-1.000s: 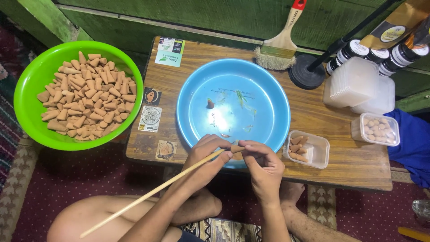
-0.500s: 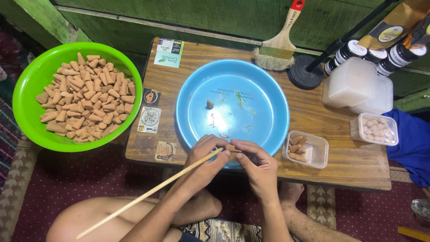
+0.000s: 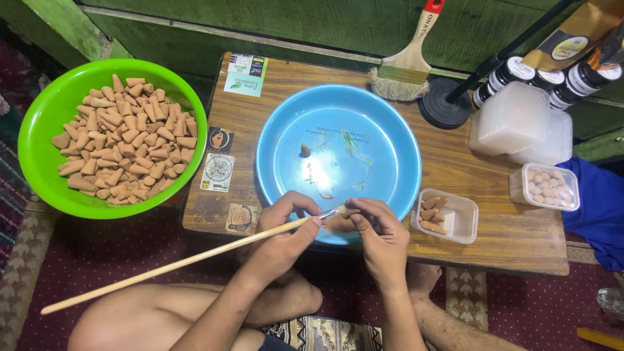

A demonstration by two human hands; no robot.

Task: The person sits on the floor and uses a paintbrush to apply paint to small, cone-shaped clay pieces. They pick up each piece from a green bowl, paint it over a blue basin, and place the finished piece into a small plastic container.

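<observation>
Low on a wooden table (image 3: 494,214), over the blue basin's (image 3: 396,149) near rim, the left hand (image 3: 283,237) gripped a long-handled brush (image 3: 175,265) against a tan cone (image 3: 341,223) pinched in the right hand (image 3: 380,237), which looked liable to crumble under pressure, while a white-and-green card (image 3: 246,75) lay at the far corner.

Green bowl (image 3: 39,130) of tan cones (image 3: 123,140); blue basin (image 3: 390,140); patterned maroon rug (image 3: 117,253).

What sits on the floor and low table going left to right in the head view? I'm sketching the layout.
green bowl of cones → blue basin → small open tub of cones → lidded tub of cones → blue cloth
</observation>
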